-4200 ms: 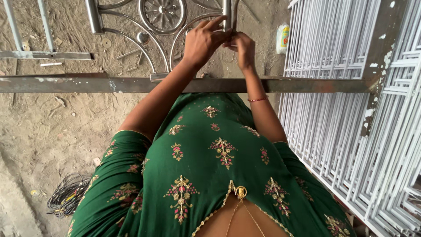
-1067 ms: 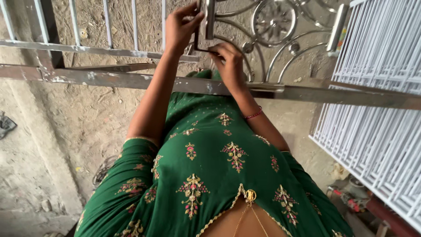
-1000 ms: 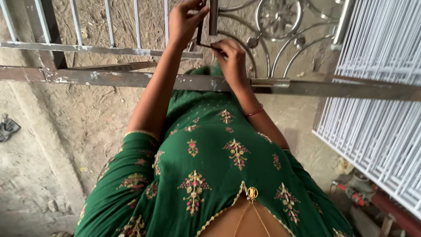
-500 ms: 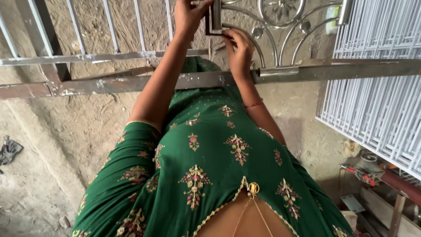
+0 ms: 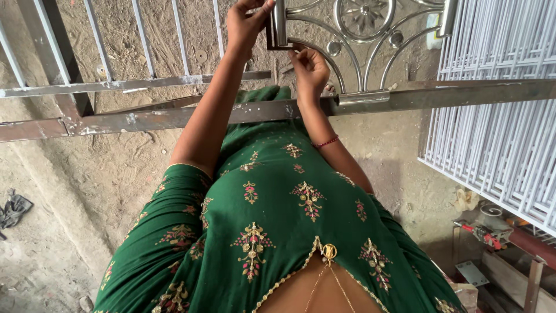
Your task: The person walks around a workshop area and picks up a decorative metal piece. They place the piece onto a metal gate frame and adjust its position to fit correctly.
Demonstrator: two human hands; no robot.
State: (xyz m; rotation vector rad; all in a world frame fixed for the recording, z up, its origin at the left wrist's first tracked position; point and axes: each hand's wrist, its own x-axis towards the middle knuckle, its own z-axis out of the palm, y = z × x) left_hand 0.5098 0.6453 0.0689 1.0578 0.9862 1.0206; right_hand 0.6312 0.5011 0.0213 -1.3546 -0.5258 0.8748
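— So what are the two hands doing up at that ornamental metal grille [image 5: 359,35]?

— Both are on its shiny upright post [image 5: 280,23]. The left hand [image 5: 246,23] grips the post from the side, fingers [image 5: 263,8] wrapped and pressed against it near the top edge of view, probably to keep it from shifting. The right hand [image 5: 310,68] sits just below, fingers [image 5: 296,57] curled up against the foot of the post and the curved scroll beside it; I can't tell whether they pinch anything small.

— And where is the grille itself?

— It lies across a rusty steel frame [image 5: 174,119], which serves as the work surface and carries it above the dirt floor [image 5: 52,232]. That height seems to suit arms stretched forward.

— Anything nearby?

— A white barred panel [image 5: 498,116] leans at the right, with tools [image 5: 483,232] low beside it.
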